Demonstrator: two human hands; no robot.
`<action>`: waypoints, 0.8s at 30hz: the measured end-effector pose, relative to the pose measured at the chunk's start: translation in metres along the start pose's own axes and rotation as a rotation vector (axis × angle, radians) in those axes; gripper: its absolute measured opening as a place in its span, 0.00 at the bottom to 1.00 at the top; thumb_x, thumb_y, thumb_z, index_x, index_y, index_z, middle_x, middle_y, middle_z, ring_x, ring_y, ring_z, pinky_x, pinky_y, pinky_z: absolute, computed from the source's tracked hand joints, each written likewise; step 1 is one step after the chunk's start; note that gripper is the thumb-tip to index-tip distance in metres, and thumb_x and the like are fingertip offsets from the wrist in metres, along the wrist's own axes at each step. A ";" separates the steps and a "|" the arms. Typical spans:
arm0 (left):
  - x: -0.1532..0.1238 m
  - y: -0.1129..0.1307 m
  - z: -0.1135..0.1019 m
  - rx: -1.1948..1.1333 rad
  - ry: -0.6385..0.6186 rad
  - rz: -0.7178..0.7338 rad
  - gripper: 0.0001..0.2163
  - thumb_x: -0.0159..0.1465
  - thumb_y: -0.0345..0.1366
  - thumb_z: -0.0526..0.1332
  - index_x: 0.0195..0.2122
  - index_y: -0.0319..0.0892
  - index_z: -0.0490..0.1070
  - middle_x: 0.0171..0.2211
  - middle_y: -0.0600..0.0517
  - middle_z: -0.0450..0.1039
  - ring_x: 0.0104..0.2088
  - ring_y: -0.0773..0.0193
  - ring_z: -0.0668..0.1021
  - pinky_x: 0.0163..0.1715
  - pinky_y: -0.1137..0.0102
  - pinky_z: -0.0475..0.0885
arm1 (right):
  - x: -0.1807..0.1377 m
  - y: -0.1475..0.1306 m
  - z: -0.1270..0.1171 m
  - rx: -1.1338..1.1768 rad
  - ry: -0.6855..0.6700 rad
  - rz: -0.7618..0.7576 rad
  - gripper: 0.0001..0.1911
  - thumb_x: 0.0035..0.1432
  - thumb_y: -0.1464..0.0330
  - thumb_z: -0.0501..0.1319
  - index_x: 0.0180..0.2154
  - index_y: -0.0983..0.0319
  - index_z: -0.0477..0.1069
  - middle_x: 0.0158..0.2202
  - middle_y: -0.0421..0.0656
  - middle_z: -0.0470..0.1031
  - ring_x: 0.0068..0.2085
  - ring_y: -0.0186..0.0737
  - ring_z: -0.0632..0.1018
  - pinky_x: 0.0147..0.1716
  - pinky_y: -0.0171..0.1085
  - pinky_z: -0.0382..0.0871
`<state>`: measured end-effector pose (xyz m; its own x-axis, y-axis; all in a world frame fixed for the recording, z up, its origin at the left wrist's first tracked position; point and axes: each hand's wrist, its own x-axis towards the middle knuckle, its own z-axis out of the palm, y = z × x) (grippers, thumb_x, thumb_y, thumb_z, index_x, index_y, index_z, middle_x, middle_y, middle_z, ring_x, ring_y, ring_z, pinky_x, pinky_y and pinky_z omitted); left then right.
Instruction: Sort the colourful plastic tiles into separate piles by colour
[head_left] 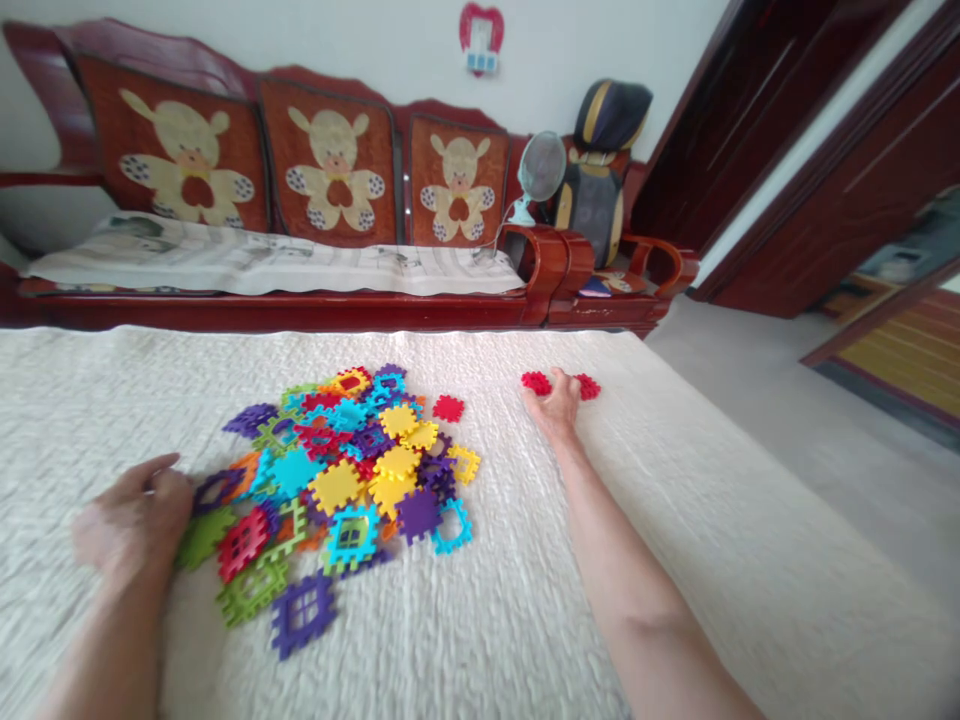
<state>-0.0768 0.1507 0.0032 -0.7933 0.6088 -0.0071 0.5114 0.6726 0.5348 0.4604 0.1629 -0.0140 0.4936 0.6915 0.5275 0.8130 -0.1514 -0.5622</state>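
A heap of colourful plastic interlocking tiles [341, 480] lies on a cream quilted bedspread [480, 620]. My left hand [135, 520] rests at the heap's left edge, fingers curled and blurred, touching a purple tile [216, 490] and a green one [202, 535]. My right hand [553, 400] reaches far forward, fingers bent down onto the bedspread between two red tiles [535, 381], the second red tile [587, 386] at its right. One more red tile [448, 407] lies apart between the heap and that hand.
A dark red wooden sofa [315, 305] with bear-print cushions runs behind the bed. A small fan [541, 170] and a massage cushion [600, 160] stand at its right end. Grey floor [810, 420] and wooden doors lie to the right.
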 end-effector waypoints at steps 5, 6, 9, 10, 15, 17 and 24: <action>-0.017 0.005 -0.008 -0.125 0.024 0.118 0.18 0.53 0.36 0.60 0.45 0.47 0.79 0.37 0.50 0.80 0.42 0.51 0.78 0.48 0.54 0.72 | -0.020 -0.024 -0.009 0.145 0.062 -0.167 0.21 0.51 0.65 0.56 0.48 0.63 0.68 0.44 0.51 0.70 0.48 0.50 0.71 0.56 0.51 0.63; -0.018 0.004 -0.008 -0.144 0.026 0.140 0.17 0.54 0.36 0.59 0.45 0.45 0.79 0.36 0.48 0.80 0.41 0.50 0.77 0.47 0.53 0.72 | -0.029 -0.037 -0.010 0.178 0.042 -0.204 0.19 0.52 0.66 0.55 0.46 0.63 0.69 0.43 0.50 0.71 0.47 0.49 0.72 0.55 0.51 0.64; -0.019 0.001 -0.007 -0.186 0.053 0.192 0.17 0.56 0.35 0.58 0.45 0.42 0.79 0.34 0.45 0.79 0.39 0.50 0.78 0.46 0.55 0.72 | -0.065 -0.085 -0.015 0.297 -0.083 -0.339 0.12 0.56 0.66 0.54 0.41 0.59 0.71 0.40 0.48 0.73 0.47 0.48 0.74 0.53 0.49 0.67; -0.019 0.000 -0.007 -0.196 0.054 0.200 0.16 0.57 0.35 0.58 0.44 0.42 0.79 0.33 0.45 0.78 0.39 0.51 0.78 0.46 0.56 0.72 | -0.078 -0.102 -0.017 0.354 -0.142 -0.396 0.11 0.57 0.67 0.54 0.40 0.58 0.71 0.40 0.47 0.74 0.46 0.47 0.74 0.51 0.48 0.68; -0.013 -0.004 -0.003 -0.305 0.055 0.198 0.16 0.56 0.33 0.56 0.43 0.42 0.79 0.29 0.48 0.77 0.37 0.54 0.78 0.43 0.61 0.73 | -0.126 -0.154 -0.023 0.499 -0.377 -0.599 0.07 0.59 0.68 0.56 0.36 0.57 0.73 0.37 0.44 0.75 0.43 0.44 0.76 0.48 0.44 0.71; -0.009 -0.006 0.000 -0.337 0.055 0.187 0.17 0.56 0.33 0.55 0.44 0.42 0.79 0.29 0.48 0.77 0.35 0.55 0.78 0.42 0.63 0.73 | -0.130 -0.154 -0.023 0.502 -0.408 -0.597 0.08 0.59 0.68 0.56 0.36 0.57 0.74 0.37 0.44 0.75 0.43 0.44 0.76 0.47 0.44 0.71; 0.007 -0.017 0.003 -0.575 0.030 0.089 0.22 0.56 0.33 0.51 0.49 0.40 0.76 0.31 0.48 0.77 0.28 0.62 0.77 0.34 0.67 0.73 | -0.129 -0.159 -0.022 0.505 -0.409 -0.627 0.08 0.60 0.68 0.57 0.37 0.56 0.75 0.38 0.45 0.76 0.43 0.45 0.76 0.47 0.46 0.71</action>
<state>-0.0899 0.1450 -0.0082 -0.7688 0.6346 0.0790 0.3220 0.2774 0.9052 0.2747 0.0820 0.0217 -0.2218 0.7544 0.6179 0.6156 0.5997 -0.5112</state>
